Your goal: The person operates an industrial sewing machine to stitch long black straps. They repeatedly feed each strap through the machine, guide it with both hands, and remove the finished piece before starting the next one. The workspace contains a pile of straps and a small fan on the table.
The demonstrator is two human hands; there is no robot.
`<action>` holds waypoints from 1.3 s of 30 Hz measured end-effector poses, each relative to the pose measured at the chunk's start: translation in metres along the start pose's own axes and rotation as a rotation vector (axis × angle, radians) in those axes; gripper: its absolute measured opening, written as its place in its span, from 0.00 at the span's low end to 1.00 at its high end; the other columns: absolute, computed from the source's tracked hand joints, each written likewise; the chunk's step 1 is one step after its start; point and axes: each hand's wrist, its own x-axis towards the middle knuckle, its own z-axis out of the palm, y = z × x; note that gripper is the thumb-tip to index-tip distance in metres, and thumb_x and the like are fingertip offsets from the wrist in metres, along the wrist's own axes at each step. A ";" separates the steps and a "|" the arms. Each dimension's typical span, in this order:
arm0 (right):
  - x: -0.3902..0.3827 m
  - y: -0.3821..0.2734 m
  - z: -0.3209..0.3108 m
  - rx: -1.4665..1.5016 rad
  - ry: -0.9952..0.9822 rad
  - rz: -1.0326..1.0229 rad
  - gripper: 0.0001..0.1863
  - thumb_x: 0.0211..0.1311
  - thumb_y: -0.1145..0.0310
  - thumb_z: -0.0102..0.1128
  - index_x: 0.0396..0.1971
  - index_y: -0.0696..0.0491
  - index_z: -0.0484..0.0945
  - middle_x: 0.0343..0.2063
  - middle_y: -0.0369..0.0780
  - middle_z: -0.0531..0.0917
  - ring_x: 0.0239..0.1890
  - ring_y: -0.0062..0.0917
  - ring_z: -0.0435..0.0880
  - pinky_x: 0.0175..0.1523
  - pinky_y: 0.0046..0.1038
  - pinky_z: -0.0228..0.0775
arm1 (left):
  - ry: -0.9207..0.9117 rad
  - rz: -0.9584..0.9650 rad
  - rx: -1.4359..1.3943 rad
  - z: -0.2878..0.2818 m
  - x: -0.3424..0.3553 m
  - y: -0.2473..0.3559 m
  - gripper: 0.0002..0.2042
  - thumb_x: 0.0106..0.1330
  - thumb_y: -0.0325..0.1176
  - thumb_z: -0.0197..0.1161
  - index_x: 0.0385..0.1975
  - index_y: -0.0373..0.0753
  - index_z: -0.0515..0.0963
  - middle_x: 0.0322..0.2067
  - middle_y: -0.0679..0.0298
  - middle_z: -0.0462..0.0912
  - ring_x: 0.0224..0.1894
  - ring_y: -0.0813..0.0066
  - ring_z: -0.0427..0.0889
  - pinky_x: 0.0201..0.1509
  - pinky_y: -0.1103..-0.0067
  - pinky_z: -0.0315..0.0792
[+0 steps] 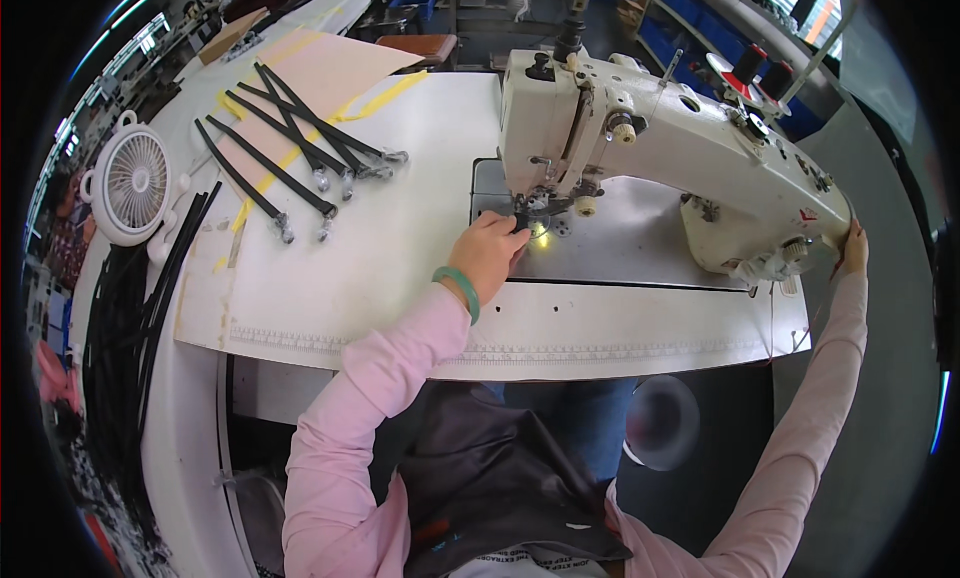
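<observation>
A white industrial sewing machine [640, 108] stands on the table in front of me. Beside its needle, my left hand [486, 254] is closed, pinching a small black strap piece [521, 221] at the presser foot. Most of that piece is hidden by my fingers and the machine head. A small light glows on the metal bed [630, 248] just right of it. Out at the machine's right end, my right hand [854, 248] is curled round the handwheel, which is largely out of sight behind the housing.
Several black straps [270, 168] with clear-wrapped ends lie on the table's left side, partly over pinkish card [330, 63]. A white fan [133, 178] stands at the left edge, near a hanging bundle of long black strips [115, 328]. Thread spools [747, 64] rise behind the machine.
</observation>
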 end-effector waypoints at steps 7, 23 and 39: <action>-0.089 -0.037 0.046 0.398 0.138 0.260 0.21 0.64 0.53 0.41 0.45 0.55 0.70 0.34 0.40 0.77 0.37 0.25 0.77 0.35 0.22 0.70 | -0.063 -0.009 0.037 -0.005 -0.002 -0.001 0.11 0.43 0.22 0.61 0.29 0.37 0.80 0.34 0.57 0.80 0.37 0.64 0.76 0.42 0.77 0.73; -0.045 -0.052 -0.002 0.172 0.070 0.072 0.22 0.64 0.55 0.43 0.42 0.59 0.71 0.35 0.40 0.77 0.33 0.21 0.75 0.34 0.23 0.68 | -0.022 0.004 -0.020 0.003 0.005 -0.002 0.10 0.44 0.23 0.61 0.30 0.36 0.79 0.34 0.57 0.80 0.35 0.63 0.76 0.40 0.77 0.73; -0.088 -0.072 0.050 0.289 0.262 0.075 0.25 0.64 0.52 0.39 0.44 0.60 0.70 0.39 0.44 0.77 0.38 0.28 0.76 0.43 0.26 0.67 | -0.100 -0.066 0.070 -0.009 0.000 -0.002 0.10 0.45 0.23 0.60 0.30 0.36 0.79 0.33 0.57 0.80 0.37 0.62 0.76 0.41 0.75 0.73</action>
